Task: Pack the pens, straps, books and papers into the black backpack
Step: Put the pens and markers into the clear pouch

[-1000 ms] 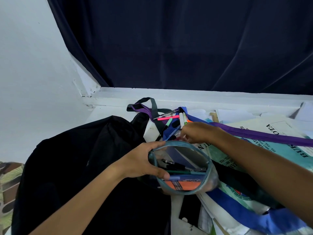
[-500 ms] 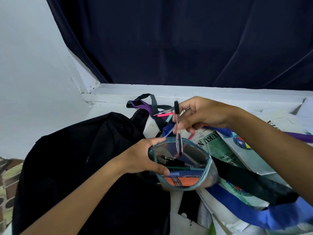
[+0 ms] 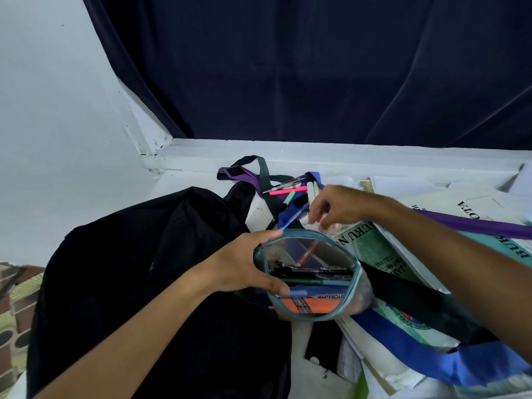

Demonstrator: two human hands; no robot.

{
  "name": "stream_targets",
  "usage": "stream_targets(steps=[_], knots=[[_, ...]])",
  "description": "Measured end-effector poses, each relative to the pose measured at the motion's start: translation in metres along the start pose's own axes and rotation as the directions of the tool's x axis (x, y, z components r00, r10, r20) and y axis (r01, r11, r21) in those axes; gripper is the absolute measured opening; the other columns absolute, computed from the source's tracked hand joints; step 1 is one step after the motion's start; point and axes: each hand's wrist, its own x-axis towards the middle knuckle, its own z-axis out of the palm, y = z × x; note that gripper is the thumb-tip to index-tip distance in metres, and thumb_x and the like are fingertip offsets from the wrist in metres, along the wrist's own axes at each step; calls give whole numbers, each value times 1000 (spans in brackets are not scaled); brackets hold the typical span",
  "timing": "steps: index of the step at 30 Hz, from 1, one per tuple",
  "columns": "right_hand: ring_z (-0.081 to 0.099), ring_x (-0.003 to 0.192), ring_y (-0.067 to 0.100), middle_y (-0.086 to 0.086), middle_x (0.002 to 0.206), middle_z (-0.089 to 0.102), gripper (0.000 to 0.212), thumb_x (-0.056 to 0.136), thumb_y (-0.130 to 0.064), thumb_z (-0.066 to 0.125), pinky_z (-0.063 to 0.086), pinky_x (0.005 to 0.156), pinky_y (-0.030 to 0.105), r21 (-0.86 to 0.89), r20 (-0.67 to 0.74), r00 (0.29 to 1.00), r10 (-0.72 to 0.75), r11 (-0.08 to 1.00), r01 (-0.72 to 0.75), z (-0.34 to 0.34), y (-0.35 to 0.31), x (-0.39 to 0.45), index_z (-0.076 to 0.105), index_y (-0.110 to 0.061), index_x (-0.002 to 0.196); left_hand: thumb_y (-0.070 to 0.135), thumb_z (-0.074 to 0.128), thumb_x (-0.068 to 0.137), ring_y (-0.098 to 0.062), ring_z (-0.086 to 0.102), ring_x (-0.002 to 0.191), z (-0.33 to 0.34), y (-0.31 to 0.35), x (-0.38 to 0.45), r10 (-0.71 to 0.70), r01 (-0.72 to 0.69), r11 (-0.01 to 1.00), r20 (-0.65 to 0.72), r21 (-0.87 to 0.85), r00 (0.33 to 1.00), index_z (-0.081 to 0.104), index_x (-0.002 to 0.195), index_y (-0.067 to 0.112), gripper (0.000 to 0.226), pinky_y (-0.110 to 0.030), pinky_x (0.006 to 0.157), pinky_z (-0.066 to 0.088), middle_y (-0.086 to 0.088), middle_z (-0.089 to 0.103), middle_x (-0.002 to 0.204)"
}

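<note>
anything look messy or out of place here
Yes: several pens lie loose on tangled straps beyond the pencil pouch, and books and papers sprawl in an askew pile at right. Nothing looks damaged.

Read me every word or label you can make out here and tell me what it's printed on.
"WHITEBOAR", cut off: marker box inside the clear pencil pouch.
"UKU N", upside down, partly hidden: green booklet.
"OTA", upside down, cut off: white booklet.
"BUK", cut off: teal book.
Smaller booklet print and the emblem: too blurred.
</note>
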Motion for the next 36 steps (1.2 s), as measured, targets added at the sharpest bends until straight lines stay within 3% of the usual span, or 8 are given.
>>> stream_targets(steps=[3,6,11,15,18,23,28,36], knots=[[62,83,15,2,92,71,20,79,-4,76,51,68,32,-108,-7,1000,11,994,-11,22,19,13,77,-18,93,2,86,67,2,63,109,0,-1,1,2,-1,999,21,-35,1000,46,136,23,83,-13,90,48,18,67,114],[56,61,4,-12,69,59,20,80,-1,74,40,49,18,-204,3,1000,-1,979,2,31,23,17,76,-16,93,1,86,68,-15,63,116,-1,-3,2,32,-28,996,48,-82,998,47,141,14,84,-36,101,49,2,67,125],[52,65,-1,-5,79,61,8,87,-10,66,39,58,23,-328,-30,999,-39,944,27,24,24,15,70,-16,85,-1,84,69,-16,64,116,0,-4,3,39,-33,994,62,-104,997,46,141,15,83,-35,100,50,-1,67,125],[62,64,9,6,78,66,7,90,-8,64,46,62,23,67,-211,977,7,998,7,-6,12,2,63,-8,83,14,91,63,-3,60,117,-2,-5,3,7,-7,999,18,-36,1000,38,148,16,100,-27,103,47,9,63,129],[59,56,14,25,76,63,7,86,1,67,40,50,21,442,-268,962,-42,882,162,-26,-17,-19,60,0,84,16,91,64,-4,60,117,-1,-3,3,-1,1,1000,38,-10,999,36,149,16,101,-29,103,47,8,63,129],[53,63,23,24,84,67,14,82,1,70,37,56,28,462,72,975,-210,873,154,-25,-53,-42,63,-2,93,26,92,62,5,51,123,0,-1,3,-15,14,999,21,31,1000,35,150,21,105,-14,102,41,15,53,139],[63,58,12,12,85,74,15,82,-5,73,45,56,16,-120,415,910,-21,990,78,-2,-73,-41,68,-6,96,30,93,59,-2,46,132,2,-3,1,-24,24,998,-12,60,1000,43,144,24,99,-21,111,35,13,52,141],[63,55,9,0,70,73,17,84,-1,66,46,65,26,-1,-92,995,-45,999,46,-46,-56,-27,71,-17,84,36,92,61,3,38,135,1,-1,-3,5,-5,997,-3,83,1000,32,151,25,110,-27,116,32,16,42,149]])
